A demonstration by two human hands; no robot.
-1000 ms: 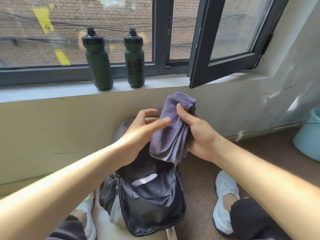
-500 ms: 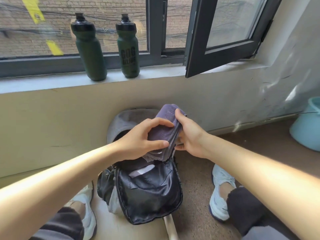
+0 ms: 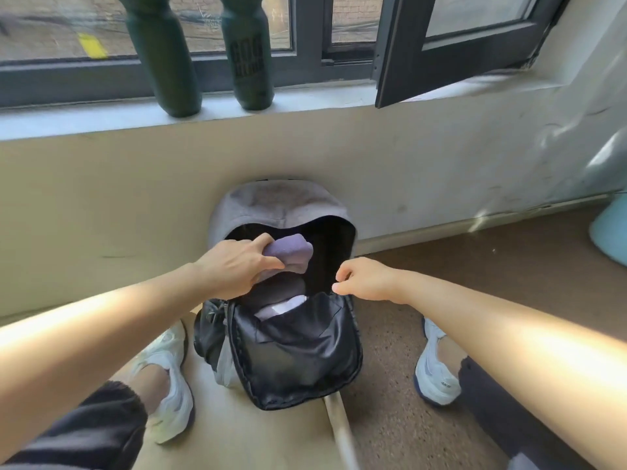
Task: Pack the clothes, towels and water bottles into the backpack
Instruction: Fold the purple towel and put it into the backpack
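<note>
We are pushing the towel [image 3: 291, 251] into the mouth of the backpack [image 3: 295, 361], which is standing open on the floor against the wall. Our left hand [image 3: 234, 266] is gripping the towel. Our right hand [image 3: 368, 279] is hovering curled at the flap's edge, and we cannot tell whether it is pinching it. Next, we judge, we are seating the towel deep, then reaching for the bottles [image 3: 251, 62] on the sill [image 3: 84, 122].

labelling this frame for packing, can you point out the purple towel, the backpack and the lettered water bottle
purple towel [image 3: 291, 251]: head view, on its exposed upper fold
backpack [image 3: 271, 205]: head view, on its grey upper shell
lettered water bottle [image 3: 249, 62]: head view, on the printed lettering
</note>
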